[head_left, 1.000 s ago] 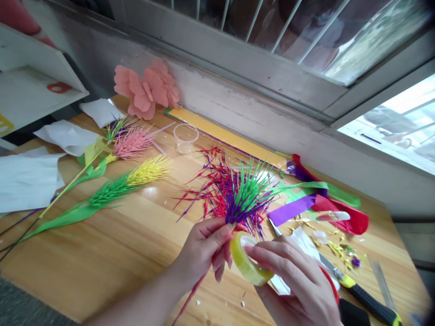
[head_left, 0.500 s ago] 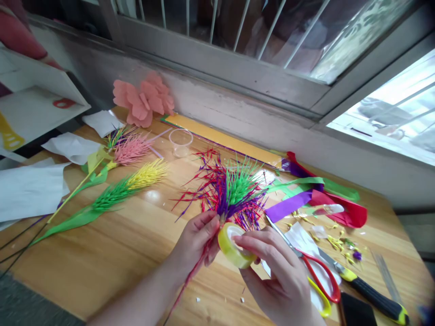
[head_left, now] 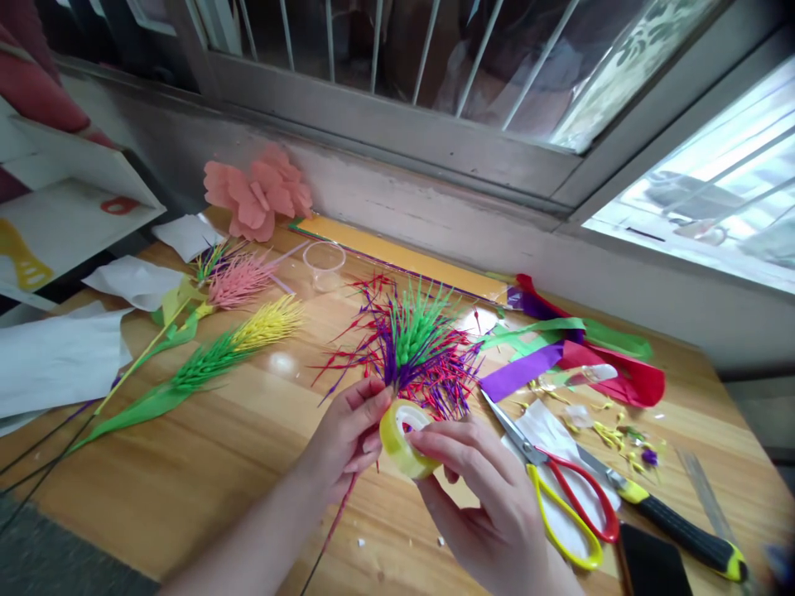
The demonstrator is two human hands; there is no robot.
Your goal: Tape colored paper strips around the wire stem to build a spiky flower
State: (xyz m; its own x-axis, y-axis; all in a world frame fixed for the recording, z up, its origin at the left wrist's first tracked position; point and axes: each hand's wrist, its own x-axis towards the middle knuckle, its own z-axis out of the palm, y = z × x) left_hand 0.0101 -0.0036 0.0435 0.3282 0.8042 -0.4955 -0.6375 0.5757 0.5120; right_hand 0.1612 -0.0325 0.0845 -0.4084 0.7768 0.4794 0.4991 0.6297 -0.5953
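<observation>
Pinched in my left hand [head_left: 351,434] is the stem of an artificial wheat ear [head_left: 419,331], green on top with purple bristles round its base. Its dark red stem [head_left: 339,517] slants down below that hand. My right hand [head_left: 481,488] grips a roll of clear yellowish tape [head_left: 403,443], fingers on its rim and in its hole. The roll sits right against the stem, just under the purple bristles. Whether a strip of tape is stuck there I cannot tell. Loose red and purple bristle pieces [head_left: 453,385] lie on the table behind the ear.
Scissors [head_left: 534,455], a utility knife [head_left: 676,530] and a black phone-like object [head_left: 652,563] lie at right. Purple paper strips [head_left: 527,372] rest behind them. Finished wheat stems [head_left: 211,360] and white paper [head_left: 62,356] are at left. A pink paper flower [head_left: 257,194] stands by the wall.
Both hands, the wheat ear and the tape roll have shifted a little to the left in view. The yellow scissor handle shows more fully now. Both grips remain.
</observation>
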